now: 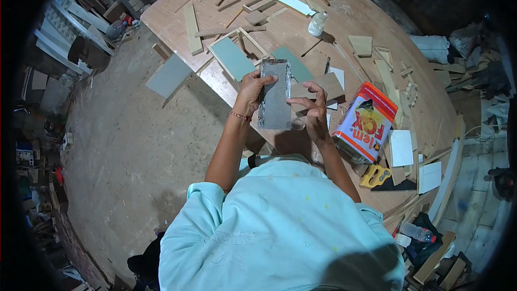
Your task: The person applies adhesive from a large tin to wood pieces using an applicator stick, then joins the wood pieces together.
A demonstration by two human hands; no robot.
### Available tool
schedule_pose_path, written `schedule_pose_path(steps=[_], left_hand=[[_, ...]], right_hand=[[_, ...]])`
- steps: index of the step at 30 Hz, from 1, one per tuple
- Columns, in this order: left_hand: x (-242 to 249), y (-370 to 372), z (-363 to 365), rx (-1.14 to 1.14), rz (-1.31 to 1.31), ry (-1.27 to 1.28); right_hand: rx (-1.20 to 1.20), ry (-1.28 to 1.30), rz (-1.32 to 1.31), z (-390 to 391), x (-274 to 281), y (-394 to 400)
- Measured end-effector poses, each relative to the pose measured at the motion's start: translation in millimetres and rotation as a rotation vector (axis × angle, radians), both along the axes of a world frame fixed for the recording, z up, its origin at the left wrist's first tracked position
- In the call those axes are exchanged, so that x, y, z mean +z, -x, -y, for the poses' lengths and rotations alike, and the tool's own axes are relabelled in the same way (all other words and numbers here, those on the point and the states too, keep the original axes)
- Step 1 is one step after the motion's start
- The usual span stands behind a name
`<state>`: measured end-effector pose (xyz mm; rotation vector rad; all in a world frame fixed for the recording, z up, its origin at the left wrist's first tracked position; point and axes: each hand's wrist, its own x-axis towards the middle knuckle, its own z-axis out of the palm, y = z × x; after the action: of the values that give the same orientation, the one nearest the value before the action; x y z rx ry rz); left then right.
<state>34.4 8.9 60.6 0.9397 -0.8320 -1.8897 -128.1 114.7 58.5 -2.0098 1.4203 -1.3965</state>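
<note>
My left hand (251, 91) is closed on the left edge of a narrow grey rectangular panel (277, 102), with the thumb lying across its face. The panel has a rough, shiny dark border and is held up in front of my body, at the table's near edge. My right hand (316, 109) is on its right side, fingers bent and apart. One fingertip seems to touch the panel's right edge, and nothing shows gripped in that hand. Behind the panel, a wooden block (328, 87) lies on the table, partly covered by my right hand.
An orange and white glue can (367, 121) stands to the right, near a yellow saw handle (375, 176). A white bottle (318, 23), a wooden frame with a green panel (232, 56) and several wood strips lie on the round table (172, 21). A grey board (168, 76) overhangs its left edge.
</note>
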Motion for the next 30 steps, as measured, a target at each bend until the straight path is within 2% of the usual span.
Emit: schedule_pose_path(steps=[4,15,22,24,30], left_hand=[[8,4,-5,-0.046,-0.073,0.014],[18,0,-11,-0.092,0.010,0.097],[11,2,-11,-0.045,-0.023,0.067],[11,0,-11,-0.028,-0.010,0.051],[1,-3,-2,0.031,0.012,-0.003]], right_hand=[[-0.133,0.033,-0.108,16,16,3],[-0.230,0.055,-0.248,60,13,13],[-0.184,0.065,-0.273,40,10,6],[-0.177,0.043,-0.358,30,12,3],[-0.111,0.032,-0.309,2,6,-7]])
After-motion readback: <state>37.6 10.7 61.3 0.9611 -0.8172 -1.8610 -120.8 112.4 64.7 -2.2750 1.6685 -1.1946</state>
